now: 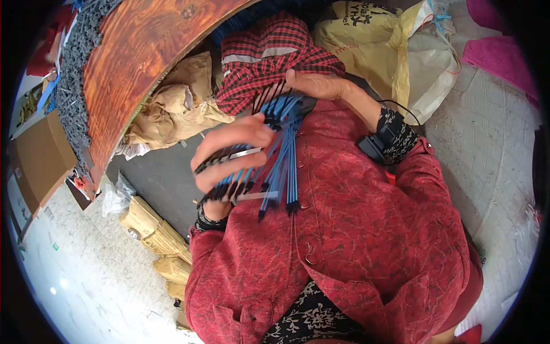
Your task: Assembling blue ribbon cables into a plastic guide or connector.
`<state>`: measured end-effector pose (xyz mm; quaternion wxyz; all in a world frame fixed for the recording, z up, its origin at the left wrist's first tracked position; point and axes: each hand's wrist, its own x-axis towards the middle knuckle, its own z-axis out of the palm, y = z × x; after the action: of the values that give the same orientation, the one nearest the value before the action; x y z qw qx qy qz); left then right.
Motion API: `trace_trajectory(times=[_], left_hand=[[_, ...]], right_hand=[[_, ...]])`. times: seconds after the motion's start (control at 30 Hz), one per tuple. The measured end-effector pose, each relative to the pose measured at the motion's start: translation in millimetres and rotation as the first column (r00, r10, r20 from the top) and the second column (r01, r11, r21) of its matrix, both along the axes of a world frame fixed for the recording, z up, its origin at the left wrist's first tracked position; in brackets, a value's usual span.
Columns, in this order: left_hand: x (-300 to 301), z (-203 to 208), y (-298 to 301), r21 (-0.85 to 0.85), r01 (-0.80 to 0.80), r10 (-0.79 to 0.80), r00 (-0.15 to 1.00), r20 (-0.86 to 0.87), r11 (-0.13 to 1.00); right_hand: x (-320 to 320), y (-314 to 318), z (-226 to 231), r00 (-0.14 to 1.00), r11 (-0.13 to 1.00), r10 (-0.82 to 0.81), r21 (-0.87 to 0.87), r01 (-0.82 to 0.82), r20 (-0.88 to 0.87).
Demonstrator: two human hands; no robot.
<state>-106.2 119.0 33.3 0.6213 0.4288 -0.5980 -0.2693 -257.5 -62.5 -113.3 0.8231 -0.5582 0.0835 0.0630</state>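
Thin blue rods or wires [281, 157] with black ends form a loose bundle before my chest. Around part of the bundle curl the fingers of my left hand [235, 149], closed and somewhat blurred by motion. Narrow pale strips [255, 196] stick out between and below those fingers; what they are I cannot make out. Beside the far black tips [272, 94] my right hand [321, 86] is held flat with its thumb stretched out, near or touching the bundle. Its other fingers are mostly hidden.
A curved wooden tabletop [143, 54] bears a heap of dark grey small parts [74, 74] at far left. Crumpled brown paper [172, 114] and checked red cloth [269, 49] lie beyond my hands. A yellowish sack [372, 51] stands far right; cardboard [40, 157] is left.
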Motion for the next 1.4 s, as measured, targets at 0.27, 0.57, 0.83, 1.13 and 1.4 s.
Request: trace_trajectory(times=[0.27, 0.57, 0.83, 1.13, 1.4], left_hand=[[-5.5, -8.6, 27.5, 0.4, 0.241, -0.182, 0.966, -0.181, 0.884], [-9.0, -12.0, 35.9, 0.415, 0.427, -0.43, 0.898, -0.091, 0.803], [-7.2, -15.8, 37.0, 0.421, 0.474, -0.461, 0.876, -0.141, 0.773], [-6.1, -0.4, 33.8, 0.326, 0.606, -0.628, 0.777, -0.044, 0.726], [10.9, -13.0, 32.4, 0.046, 0.879, -0.809, 0.457, -0.369, 0.475]], right_hand=[[-9.9, 39.1, -46.1, 0.93, 0.925, 0.366, -0.104, -0.365, -0.002], [-1.6, 47.6, -10.1, 0.943, 0.905, 0.315, 0.267, -0.331, 0.104], [19.2, 54.4, 27.0, 0.973, 0.826, 0.143, 0.563, -0.017, -0.181], [20.3, 54.0, 31.6, 0.954, 0.821, 0.157, 0.571, 0.018, -0.255], [17.4, 55.8, 30.1, 0.955, 0.795, 0.212, 0.605, -0.046, -0.206]])
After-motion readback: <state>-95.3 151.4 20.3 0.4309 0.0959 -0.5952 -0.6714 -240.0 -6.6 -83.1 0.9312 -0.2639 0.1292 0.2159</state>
